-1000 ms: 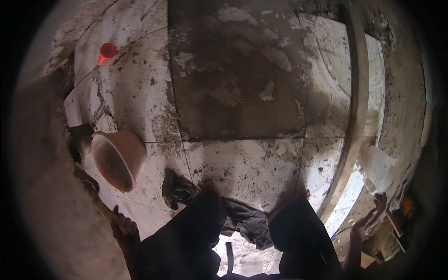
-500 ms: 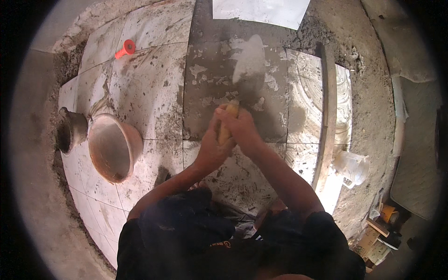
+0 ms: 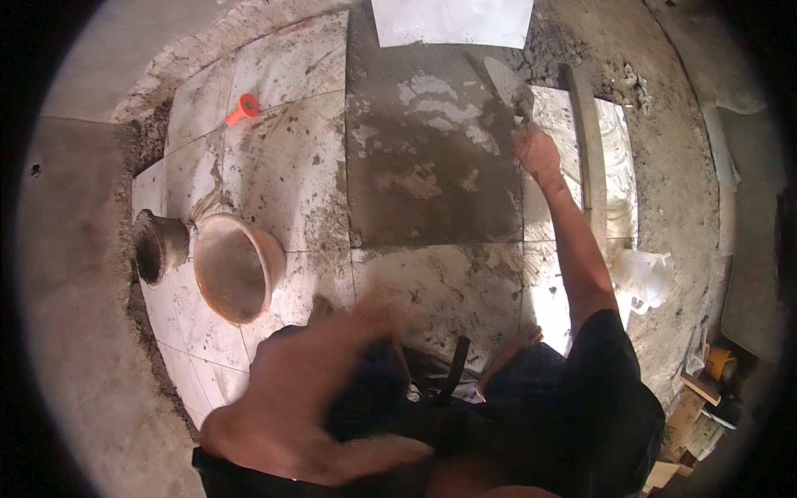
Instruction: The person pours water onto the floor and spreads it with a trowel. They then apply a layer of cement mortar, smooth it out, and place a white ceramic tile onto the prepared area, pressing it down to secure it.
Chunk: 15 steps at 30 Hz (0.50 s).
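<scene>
My right hand is stretched forward, closed around the handle of a trowel. The trowel's pale pointed blade lies over the far right edge of a wet grey mortar patch. Pale scrapings mark the far half of this patch. Smeared by motion, my left hand is low at the left, close to my body and apart from the trowel; its fingers are too blurred to read. A white tile is at the far edge of the mortar. Between my legs a dark bar-shaped thing sticks up.
Mortar-stained tiles cover the left, bearing a red cone-shaped tool, a large tub and a dirty bucket. At right stand a long straightedge and a clear plastic jug. Clutter fills the lower right corner.
Both hands were together on the trowel handle over the mortar. My left hand has come off and moved back towards my body. My right hand has carried the trowel to the far right.
</scene>
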{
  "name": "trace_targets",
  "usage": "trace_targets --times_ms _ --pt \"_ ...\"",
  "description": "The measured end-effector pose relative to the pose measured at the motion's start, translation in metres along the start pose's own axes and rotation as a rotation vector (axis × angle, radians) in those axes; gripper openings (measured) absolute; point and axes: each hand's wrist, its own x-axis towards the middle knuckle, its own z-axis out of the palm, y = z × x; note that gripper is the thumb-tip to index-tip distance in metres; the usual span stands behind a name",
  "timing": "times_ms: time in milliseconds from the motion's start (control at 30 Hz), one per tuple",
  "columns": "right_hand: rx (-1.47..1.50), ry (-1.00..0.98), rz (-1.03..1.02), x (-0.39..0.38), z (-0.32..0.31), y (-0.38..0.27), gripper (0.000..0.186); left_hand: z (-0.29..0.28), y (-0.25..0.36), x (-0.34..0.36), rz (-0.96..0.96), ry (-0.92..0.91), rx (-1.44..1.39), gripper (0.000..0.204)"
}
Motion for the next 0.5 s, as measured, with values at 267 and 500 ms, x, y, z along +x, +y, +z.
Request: trace_targets --times_ms 267,500 --pt "-0.172 -0.031 -0.253 0.089 0.035 -0.018 0.029 0.066 -0.009 0.012 0.139 -0.151 0.393 0.069" --pt "-0.205 -0.121 -0.352 0.032 0.044 -0.013 0.026 0.061 -0.008 0.008 0.168 -0.286 0.400 0.063"
